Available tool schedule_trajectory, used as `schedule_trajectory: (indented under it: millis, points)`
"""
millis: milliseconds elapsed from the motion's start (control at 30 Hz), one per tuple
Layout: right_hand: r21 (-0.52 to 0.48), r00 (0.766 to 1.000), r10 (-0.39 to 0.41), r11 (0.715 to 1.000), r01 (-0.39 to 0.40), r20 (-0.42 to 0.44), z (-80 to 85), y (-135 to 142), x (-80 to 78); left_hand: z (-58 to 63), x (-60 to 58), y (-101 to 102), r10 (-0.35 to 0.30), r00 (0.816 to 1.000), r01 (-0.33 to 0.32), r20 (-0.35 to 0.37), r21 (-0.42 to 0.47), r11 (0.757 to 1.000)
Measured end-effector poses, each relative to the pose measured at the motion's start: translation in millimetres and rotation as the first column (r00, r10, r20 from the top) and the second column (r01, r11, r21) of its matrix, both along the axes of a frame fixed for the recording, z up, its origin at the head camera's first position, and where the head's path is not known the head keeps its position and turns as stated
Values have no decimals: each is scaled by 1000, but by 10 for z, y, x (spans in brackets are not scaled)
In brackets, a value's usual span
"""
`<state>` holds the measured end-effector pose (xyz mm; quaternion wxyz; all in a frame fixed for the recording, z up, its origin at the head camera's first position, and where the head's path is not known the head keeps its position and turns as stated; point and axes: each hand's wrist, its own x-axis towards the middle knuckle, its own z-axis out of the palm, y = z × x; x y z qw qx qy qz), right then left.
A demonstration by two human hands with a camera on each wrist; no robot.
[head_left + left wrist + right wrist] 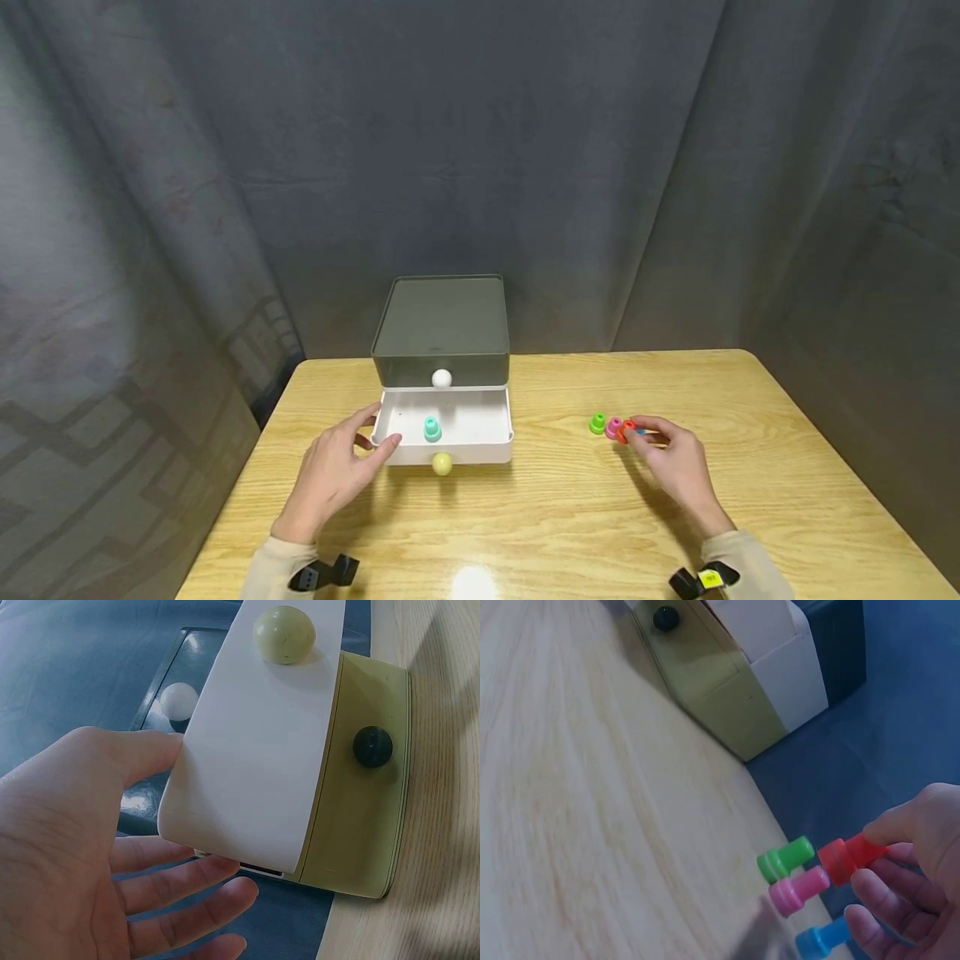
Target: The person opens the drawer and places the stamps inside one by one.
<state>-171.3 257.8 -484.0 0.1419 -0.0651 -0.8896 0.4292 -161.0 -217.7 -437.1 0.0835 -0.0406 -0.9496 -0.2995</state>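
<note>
My left hand (pixel 333 471) grips the left front corner of a pulled-out white drawer (pixel 480 452), thumb at its front rim and fingers along its side. Inside the drawer stands a teal toy stamp (pixel 432 429), wide at the base and narrower above. Over on the right, my right hand (pixel 678 467) pinches a red toy stamp (pixel 847 856) between thumb and index finger. Close beside it are a green stamp (pixel 786 857), a pink stamp (pixel 799 891) and a blue stamp (pixel 822 939), the blue one partly hidden by the fingers in the head view.
The drawer belongs to a small cabinet with a dark top (pixel 450 317). Above it is a dark drawer with a white knob (pixel 442 379); below sits a yellow-green drawer (pixel 360 810) with a black knob (pixel 373 746). Grey curtains (pixel 465 167) hang behind the wooden table (pixel 555 533).
</note>
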Motion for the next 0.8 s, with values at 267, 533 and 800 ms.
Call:
schedule_trajectory:
  millis: [267,533,800]
  points:
    - [11,995,57,998,-56,-87,138,-118,-6,4,7,-7,0,1000,0,-8,-4,1000]
    - [-14,993,109,994,-110,-51,285,-246,-9,-3,8,-4,-1,1000,1,-10,-6,1000]
    - [-44,989,135,989,-138,-63,358,-363,-33,-10,-4,-1,0,1000,0,-3,-4,1000]
